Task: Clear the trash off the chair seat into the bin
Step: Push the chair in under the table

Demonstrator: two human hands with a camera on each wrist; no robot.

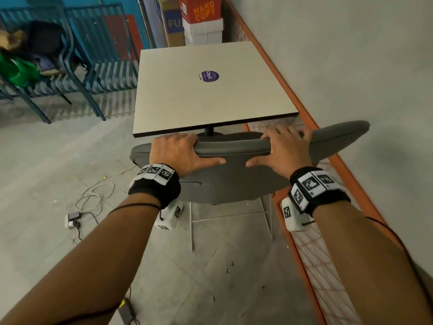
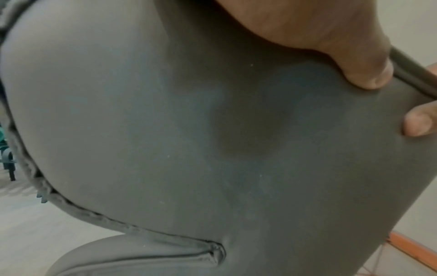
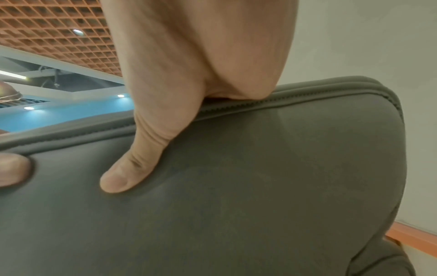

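Left hand (image 1: 180, 152), right hand (image 1: 284, 150): grip wrapped over chair backrest (image 1: 234, 146) | risk: legs catching table (image 1: 187, 102) (seat, trash hidden)

Head cam: even, soft indoor light, no glare. I see slat shadows on the floor under the blue chairs (image 1: 93, 66), faint shadow under the table (image 1: 210, 90). Strong wide-angle bowing toward the edges, corners soft. Left wrist cam: dim, grey upholstery (image 2: 165, 130) slightly smeared, thumb (image 2: 354, 65) close and out of focus. Right wrist cam: brighter, ceiling spotlights (image 3: 76, 31) blown out, thumb (image 3: 132, 168) fairly sharp, left edge blurred.
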